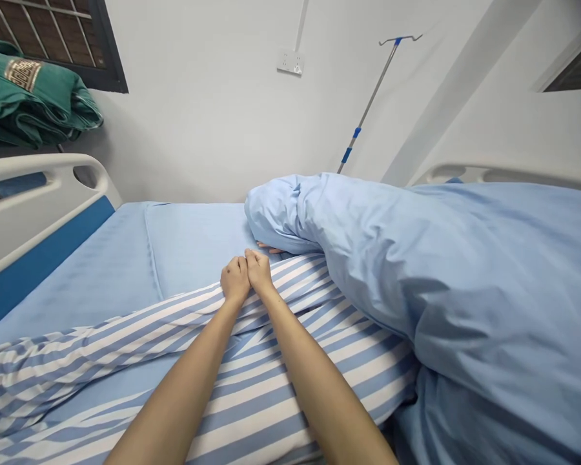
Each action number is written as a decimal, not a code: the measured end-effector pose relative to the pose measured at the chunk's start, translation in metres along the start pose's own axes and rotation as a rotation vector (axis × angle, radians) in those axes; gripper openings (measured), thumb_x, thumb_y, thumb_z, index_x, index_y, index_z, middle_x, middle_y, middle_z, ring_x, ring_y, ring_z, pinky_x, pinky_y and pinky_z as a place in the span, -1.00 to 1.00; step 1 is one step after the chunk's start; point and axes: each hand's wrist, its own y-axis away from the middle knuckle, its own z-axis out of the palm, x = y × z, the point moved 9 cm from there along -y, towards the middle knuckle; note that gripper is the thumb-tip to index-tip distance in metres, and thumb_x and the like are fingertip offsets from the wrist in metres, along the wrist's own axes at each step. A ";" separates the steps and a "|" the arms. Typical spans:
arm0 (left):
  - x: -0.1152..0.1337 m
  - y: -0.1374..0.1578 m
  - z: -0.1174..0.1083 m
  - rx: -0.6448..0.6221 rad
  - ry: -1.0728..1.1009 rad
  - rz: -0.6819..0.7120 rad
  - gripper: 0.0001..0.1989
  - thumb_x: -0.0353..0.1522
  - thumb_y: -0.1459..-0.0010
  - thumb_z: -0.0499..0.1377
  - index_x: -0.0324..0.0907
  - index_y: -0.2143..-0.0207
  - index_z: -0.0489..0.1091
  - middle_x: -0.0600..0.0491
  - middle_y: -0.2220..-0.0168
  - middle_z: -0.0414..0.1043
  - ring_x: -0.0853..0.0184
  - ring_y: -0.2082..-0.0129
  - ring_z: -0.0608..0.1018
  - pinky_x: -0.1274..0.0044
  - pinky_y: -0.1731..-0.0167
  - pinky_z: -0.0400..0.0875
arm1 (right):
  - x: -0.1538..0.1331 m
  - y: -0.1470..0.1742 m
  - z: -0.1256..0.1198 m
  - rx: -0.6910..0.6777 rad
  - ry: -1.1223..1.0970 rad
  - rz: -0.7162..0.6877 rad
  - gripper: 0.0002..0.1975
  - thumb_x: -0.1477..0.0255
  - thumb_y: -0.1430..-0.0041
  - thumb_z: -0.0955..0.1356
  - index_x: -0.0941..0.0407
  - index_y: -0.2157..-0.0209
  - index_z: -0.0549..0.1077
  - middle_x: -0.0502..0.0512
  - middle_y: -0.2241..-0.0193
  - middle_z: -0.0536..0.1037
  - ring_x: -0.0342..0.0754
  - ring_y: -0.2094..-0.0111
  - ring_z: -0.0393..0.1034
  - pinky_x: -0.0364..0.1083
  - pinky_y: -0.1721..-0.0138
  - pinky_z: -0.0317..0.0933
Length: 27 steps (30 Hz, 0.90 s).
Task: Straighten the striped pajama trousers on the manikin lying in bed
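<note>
A person in blue-and-white striped trousers (281, 423) lies on the bed, partly under a light blue quilt (465, 258). Side by side, my left hand (235, 279) and my right hand (258, 270) rest on the far trouser leg (174, 316), near the upper thigh. Both are closed, knuckles up, with the fingers curled over the leg's far side. Their fingertips are hidden, so how much cloth lies in them does not show. Just beyond my right hand, the lying person's fingers (274, 250) peek out from under the quilt's edge.
A light blue sheet (198, 226) covers the mattress. The bed's end board (53, 213) stands at the left, with a folded green curtain (43, 103) behind it. Against the wall rises an IV pole (372, 97); a wall socket (290, 62) is left of it.
</note>
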 end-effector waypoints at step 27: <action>0.046 -0.023 0.009 -0.076 -0.201 0.059 -0.64 -0.23 -0.07 -0.13 -0.19 0.58 0.32 -0.01 0.50 0.44 0.34 0.50 0.38 0.56 0.48 0.17 | 0.004 -0.023 -0.054 0.066 0.097 -0.076 -0.64 0.26 -0.12 0.15 0.11 0.68 0.15 -0.12 0.71 0.16 -0.21 0.58 0.03 -0.20 0.52 -0.07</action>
